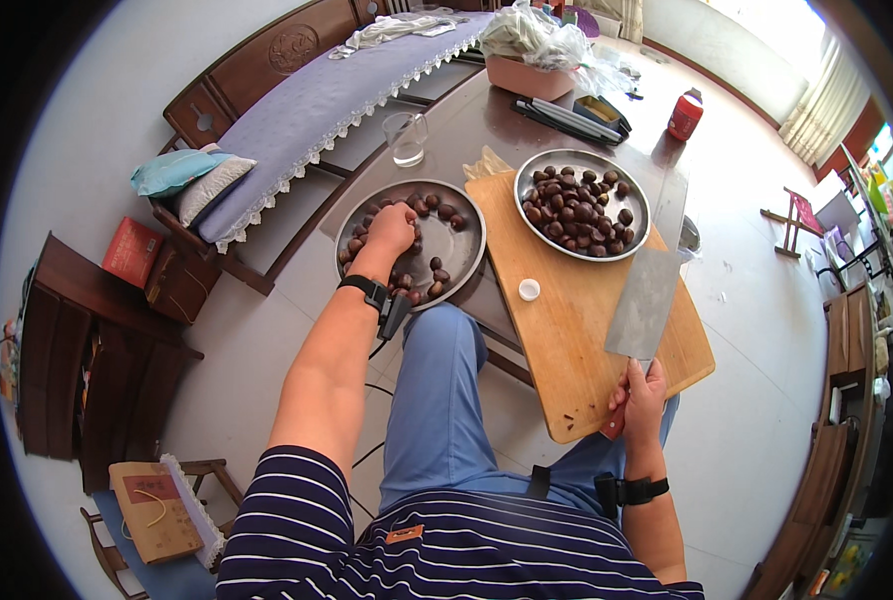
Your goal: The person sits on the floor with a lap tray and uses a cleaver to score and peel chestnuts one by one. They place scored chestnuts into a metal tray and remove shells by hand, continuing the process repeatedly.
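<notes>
My left hand [392, 229] reaches into a round metal tray [452, 253] on the left, where chestnuts [437, 276] lie around the rim; its fingers are curled among them, and whether they hold one is hidden. My right hand [641, 397] grips the handle of a cleaver [644, 304], whose broad blade lies over the wooden cutting board [566, 330]. A second metal tray [520, 184], heaped with chestnuts [583, 212], rests on the far part of the board. Between the trays and the cleaver, a small white cap [529, 289] sits on the board. Dark scraps lie near the board's close edge.
On the table [484, 112] stand a glass mug [407, 140], a pink basin [529, 77] holding plastic bags, a red-labelled bottle [685, 115] and folded grey-and-black rods [570, 120]. The board juts past the table's near edge, above my legs. A wooden bench [248, 274] runs along the left.
</notes>
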`<state>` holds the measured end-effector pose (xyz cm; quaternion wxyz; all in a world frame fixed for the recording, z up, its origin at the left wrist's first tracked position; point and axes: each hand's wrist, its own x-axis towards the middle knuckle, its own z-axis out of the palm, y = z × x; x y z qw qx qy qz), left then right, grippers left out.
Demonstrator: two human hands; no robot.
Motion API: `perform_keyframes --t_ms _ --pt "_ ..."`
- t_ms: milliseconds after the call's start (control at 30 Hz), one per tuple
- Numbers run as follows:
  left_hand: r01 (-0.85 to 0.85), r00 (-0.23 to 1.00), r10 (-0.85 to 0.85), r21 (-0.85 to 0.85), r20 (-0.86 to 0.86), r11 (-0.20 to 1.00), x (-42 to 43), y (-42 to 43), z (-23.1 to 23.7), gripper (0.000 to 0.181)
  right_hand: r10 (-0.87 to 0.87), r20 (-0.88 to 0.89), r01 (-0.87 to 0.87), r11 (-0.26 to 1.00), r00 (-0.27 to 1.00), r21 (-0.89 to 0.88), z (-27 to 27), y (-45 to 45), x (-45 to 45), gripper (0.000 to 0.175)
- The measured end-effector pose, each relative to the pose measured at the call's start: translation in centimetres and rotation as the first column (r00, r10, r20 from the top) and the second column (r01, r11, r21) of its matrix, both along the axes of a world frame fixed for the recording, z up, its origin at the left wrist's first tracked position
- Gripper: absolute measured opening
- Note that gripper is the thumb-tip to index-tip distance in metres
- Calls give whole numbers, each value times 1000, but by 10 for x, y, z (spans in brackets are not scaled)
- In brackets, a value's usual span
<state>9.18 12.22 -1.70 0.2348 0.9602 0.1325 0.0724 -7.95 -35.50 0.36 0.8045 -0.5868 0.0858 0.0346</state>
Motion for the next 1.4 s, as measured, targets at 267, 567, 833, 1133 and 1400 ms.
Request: perform_keyframes --t_ms 267,567,833,1133,1400 --pt "314 945 -290 -678 153 664 -48 -79 48 22 -1 -12 2 1000 1000 7 2 1 0 13" --pt "354 803 -594 -830 34 431 -127 -248 33 31 -24 -14 24 1000 1000 4 1 2 1 13" --pt "590 767 -498 -139 406 796 -137 -279 13 31 -16 21 16 1000 1000 13 0 1 0 13" --pt "587 760 -464 -177 455 790 -139 -270 7 34 117 -87 -138 938 989 -319 52 -7 -34 13" --pt "584 771 -467 -189 432 789 -140 -270 7 31 162 -11 -133 767 987 -628 64 4 -50 16"
